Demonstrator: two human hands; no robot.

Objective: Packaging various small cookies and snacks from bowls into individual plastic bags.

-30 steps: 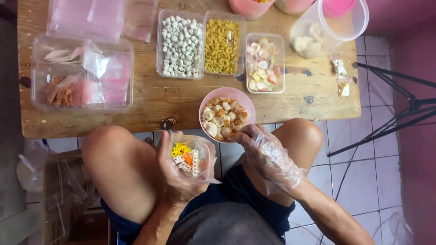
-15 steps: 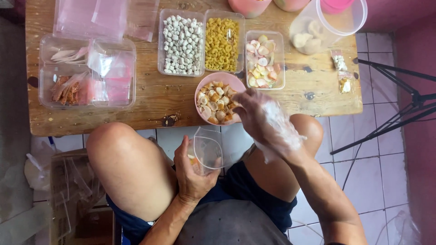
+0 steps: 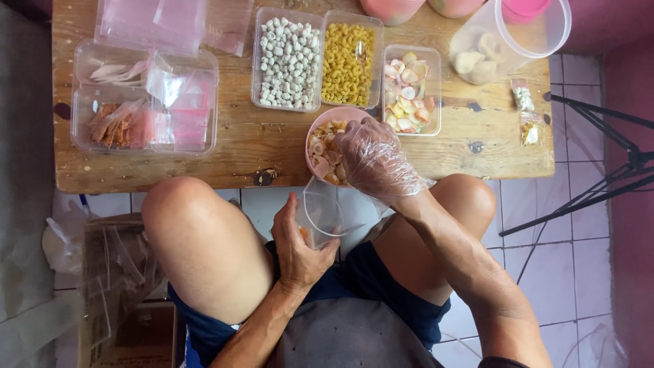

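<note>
Over the pink bowl on the desk, the gloved right hand clutches snack pieces; the left hand grips an open plastic bag.

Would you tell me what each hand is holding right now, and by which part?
The left hand holds a clear bag by its lower side, mouth open. The gloved right hand is in the pink bowl; whether it grips any snacks cannot be told.

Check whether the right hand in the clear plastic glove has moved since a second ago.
Yes. The gloved right hand went up from the pink bowl's near rim, by the knee, to over the bowl.
</note>
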